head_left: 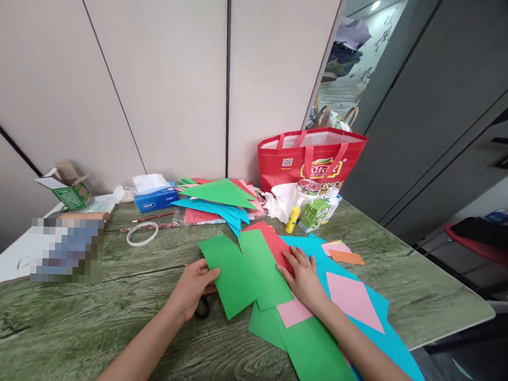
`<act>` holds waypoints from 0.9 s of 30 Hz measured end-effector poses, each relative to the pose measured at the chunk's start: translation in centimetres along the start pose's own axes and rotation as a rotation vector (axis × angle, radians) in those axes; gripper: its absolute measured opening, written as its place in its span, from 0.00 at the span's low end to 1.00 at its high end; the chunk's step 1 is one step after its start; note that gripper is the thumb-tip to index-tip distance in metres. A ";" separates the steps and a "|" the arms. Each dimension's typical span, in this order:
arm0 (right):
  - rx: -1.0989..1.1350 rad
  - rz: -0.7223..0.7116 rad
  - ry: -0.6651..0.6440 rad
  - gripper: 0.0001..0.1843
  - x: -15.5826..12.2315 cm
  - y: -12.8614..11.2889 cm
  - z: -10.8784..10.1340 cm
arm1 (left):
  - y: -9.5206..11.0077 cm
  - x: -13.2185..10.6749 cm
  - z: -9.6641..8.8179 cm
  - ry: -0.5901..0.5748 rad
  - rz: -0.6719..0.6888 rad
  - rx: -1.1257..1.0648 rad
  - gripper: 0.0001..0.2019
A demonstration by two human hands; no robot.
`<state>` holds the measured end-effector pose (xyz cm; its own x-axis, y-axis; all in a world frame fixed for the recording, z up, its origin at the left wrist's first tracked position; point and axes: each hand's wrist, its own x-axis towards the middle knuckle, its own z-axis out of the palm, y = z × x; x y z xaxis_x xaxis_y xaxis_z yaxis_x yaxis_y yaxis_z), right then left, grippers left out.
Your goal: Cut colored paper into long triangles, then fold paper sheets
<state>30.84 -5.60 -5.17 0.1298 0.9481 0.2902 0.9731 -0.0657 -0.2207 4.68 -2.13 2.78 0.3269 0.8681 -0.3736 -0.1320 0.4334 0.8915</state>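
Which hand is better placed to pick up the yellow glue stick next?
Probably the right hand: it rests on red paper, nearer the glue stick, while the left hand pinches a green sheet.

Coloured paper (pixel 315 351) on green tabletop (pixel 66 328)

An indoor room laid out for paper craft is seen, though whether it belongs to a home or an office cannot be told: a wood-grained table (pixel 120 313) is backed along its far edge by pale wall panels (pixel 166 82), and beyond its right edge a dark door (pixel 439 125) is seen. Craft is shown by coloured paper (pixel 268 269), a glue stick (pixel 292 220) and a tape ring (pixel 142 244); everyday use is suggested by a tissue box (pixel 156 200) near the far edge
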 end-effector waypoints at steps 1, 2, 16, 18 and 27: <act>0.007 -0.014 -0.008 0.24 0.1 -0.5 0.0 | 0.0 -0.2 -0.1 -0.001 -0.008 0.007 0.16; 0.014 -0.031 -0.017 0.24 0.2 -1.0 0.0 | 0.0 -0.4 -0.2 -0.008 -0.026 0.014 0.16; -0.008 -0.164 -0.233 0.41 6.7 -0.5 -2.5 | -1.2 -2.8 2.0 -0.103 0.058 0.038 0.22; -0.026 -0.150 -0.277 0.43 7.6 -0.5 -2.8 | -1.7 -2.6 2.3 -0.025 0.005 0.004 0.24; 0.145 -0.158 -0.355 0.29 8.6 -1.8 -3.0 | -4.6 -1.7 2.0 0.088 0.186 0.132 0.28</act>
<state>30.79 1.74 0.56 -0.1175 0.9931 -0.0021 0.9356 0.1100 -0.3355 6.61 -6.09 -0.15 0.2251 0.9502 -0.2157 -0.0571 0.2338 0.9706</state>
